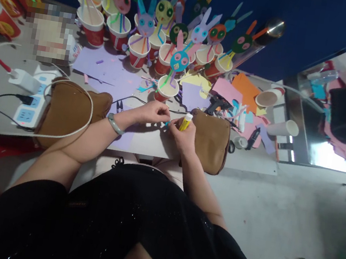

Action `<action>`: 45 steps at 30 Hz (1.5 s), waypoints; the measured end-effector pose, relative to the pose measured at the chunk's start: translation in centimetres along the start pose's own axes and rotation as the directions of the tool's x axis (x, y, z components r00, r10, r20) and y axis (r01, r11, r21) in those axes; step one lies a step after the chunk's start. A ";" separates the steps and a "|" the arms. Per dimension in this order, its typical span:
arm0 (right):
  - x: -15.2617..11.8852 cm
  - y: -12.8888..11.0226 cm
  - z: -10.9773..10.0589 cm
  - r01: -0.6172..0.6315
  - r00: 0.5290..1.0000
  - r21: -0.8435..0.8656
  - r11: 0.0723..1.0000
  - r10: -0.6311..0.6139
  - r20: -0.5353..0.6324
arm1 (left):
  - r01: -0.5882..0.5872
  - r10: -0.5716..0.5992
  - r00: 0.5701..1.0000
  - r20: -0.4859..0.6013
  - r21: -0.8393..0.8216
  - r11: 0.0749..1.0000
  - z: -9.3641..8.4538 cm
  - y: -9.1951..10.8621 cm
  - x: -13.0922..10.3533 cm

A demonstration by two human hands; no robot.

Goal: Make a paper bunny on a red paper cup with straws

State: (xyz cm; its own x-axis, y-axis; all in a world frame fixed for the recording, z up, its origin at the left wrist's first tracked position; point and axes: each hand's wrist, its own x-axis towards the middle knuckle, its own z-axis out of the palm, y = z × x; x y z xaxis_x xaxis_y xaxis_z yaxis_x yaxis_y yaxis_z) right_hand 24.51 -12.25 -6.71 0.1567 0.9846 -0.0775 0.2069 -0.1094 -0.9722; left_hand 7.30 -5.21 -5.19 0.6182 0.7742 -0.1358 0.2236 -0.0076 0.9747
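My right hand is closed around a yellow glue stick with a white cap end pointing up. Between its fingertips and those of my left hand shows a small blue paper piece. The left fingers are bent into a pinch just beside that piece; whether they grip it is hidden. Right behind the hands stands a paper cup carrying a blue paper rabbit head with pink ears on green pipe-cleaner-like stems. Brown cushions lie on either side of my hands.
Several paper cups with rabbit heads line the back. A power strip and looping white cable are at left. Coloured paper, a black glue gun, a black marker and a tipped cup lie at right.
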 end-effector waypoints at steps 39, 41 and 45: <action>-2.2 -0.4 -7.2 0.118 0.989 -0.544 0.831 -0.049 0.139 | -0.280 -0.036 0.954 0.298 0.925 0.256 7.8 1.6 -6.1; -2.0 -0.3 -6.9 0.159 0.982 -0.556 0.816 -0.075 0.171 | -0.276 -0.014 0.957 0.288 0.928 0.250 7.6 1.1 -5.9; -1.3 -0.2 -6.1 0.229 0.969 -0.531 0.816 -0.136 0.208 | -0.275 -0.005 0.958 0.286 0.924 0.266 7.5 0.5 -5.7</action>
State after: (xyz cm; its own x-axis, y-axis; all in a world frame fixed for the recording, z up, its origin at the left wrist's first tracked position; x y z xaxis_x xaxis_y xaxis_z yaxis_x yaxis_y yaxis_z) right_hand 30.21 -14.33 -5.07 -0.0777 0.9969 0.0112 0.7176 0.0637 -0.6936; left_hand 9.55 -14.40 -5.26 0.8071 0.5606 -0.1854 0.5858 -0.7996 0.1324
